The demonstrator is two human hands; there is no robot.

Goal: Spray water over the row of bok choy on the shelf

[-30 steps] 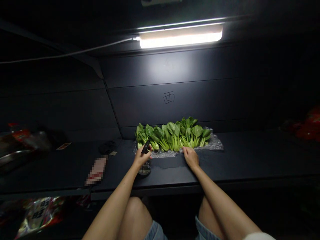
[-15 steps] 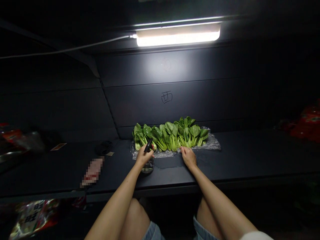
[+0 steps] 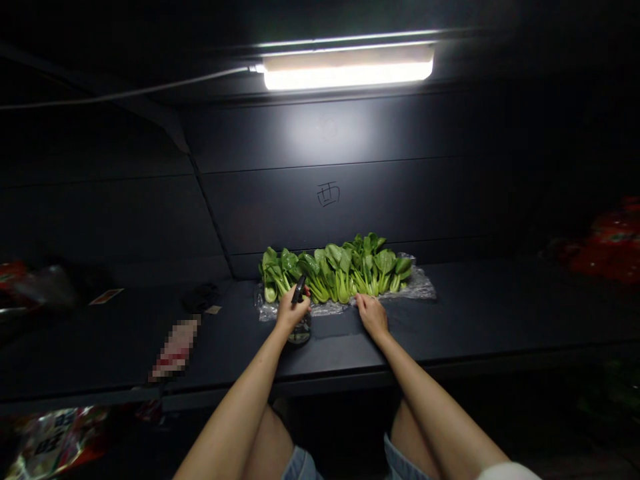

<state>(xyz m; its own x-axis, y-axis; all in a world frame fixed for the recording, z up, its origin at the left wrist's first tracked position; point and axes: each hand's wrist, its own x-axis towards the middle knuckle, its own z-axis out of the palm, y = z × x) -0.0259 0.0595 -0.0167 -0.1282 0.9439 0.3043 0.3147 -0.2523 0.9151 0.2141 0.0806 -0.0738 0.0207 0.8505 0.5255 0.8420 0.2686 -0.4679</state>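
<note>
My left hand (image 3: 293,311) is wrapped round a spray bottle (image 3: 300,333) with a black trigger head and a see-through body. The bottle is upright in front of the greens. Several heads of bok choy (image 3: 343,283) lie in a row, leaves toward the back panel and pale stems toward me. Beneath them is crinkled clear plastic film (image 3: 423,285). My right hand (image 3: 373,313) is closed at the front edge of the film, by the stem ends right of the middle. Whatever its fingers may pinch is hidden.
A lit tube lamp (image 3: 350,75) hangs above, its cable (image 3: 165,89) running left. The dark shelf (image 3: 480,313) has a front edge near my knees. Red packages (image 3: 613,243) stand far right. A blurred-out item (image 3: 177,347) lies left, and bright snack bags (image 3: 60,437) are on a lower level.
The view has shifted slightly, so most things sit a little further left. My left hand and the spray bottle have moved slightly right along the greens. My right hand stays by the film edge.
</note>
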